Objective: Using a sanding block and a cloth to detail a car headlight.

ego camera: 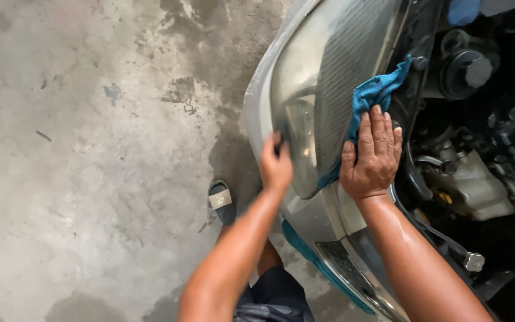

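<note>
I look down at a car's front headlight, a large clear ribbed lens set in silver bodywork. My right hand lies flat on a blue cloth, pressing it against the lens's right edge next to the open engine bay. The cloth runs from under my palm up to the top of the lamp. My left hand grips the headlight's lower left edge, fingers curled over the rim.
Stained concrete floor fills the left. My sandalled foot stands below the bumper. The engine bay at right holds a white fluid reservoir, a black cap, hoses and a bolt.
</note>
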